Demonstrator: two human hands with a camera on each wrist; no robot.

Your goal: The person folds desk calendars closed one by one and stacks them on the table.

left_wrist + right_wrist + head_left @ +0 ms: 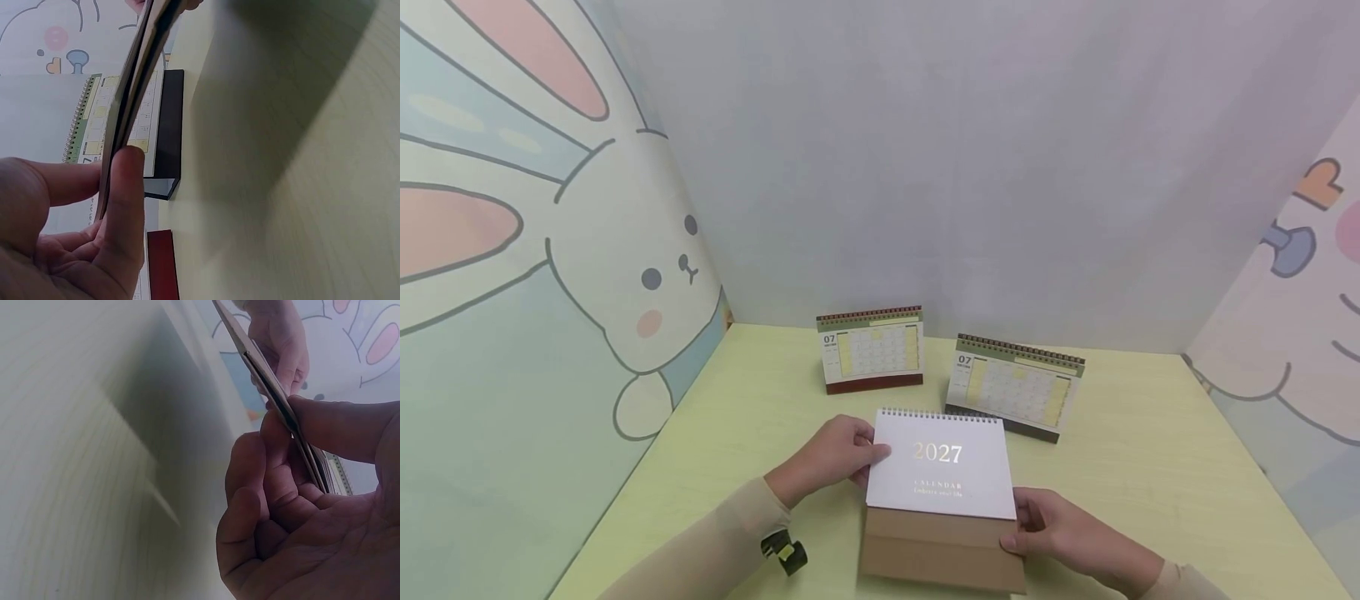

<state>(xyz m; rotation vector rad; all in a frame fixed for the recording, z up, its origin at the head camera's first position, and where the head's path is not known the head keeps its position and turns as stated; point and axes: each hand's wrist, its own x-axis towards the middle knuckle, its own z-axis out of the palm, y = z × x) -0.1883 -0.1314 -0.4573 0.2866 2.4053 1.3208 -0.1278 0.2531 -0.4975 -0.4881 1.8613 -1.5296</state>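
A spiral-bound desk calendar (940, 467) has a white cover with gold "2027" lettering and a brown cardboard stand that spreads out below the cover, toward the person. My left hand (838, 454) pinches its left edge, thumb on the cover and fingers behind. On the opposite side my right hand (1060, 533) grips the brown board near the lower right, thumb on top and fingers curled beneath. In the left wrist view the calendar (128, 87) appears edge-on, raised over the table with a shadow below. The right wrist view shows its layered boards (275, 387) pressed nearly flat together.
Two desk calendars stand opened to a "07" page farther back: one with a dark red base (874, 350), another with a black base (1015, 387), right behind the white one. A pale wood-grain table (760, 367) meets a light curtain (955, 167). Printed rabbit panels (625, 233) flank the sides.
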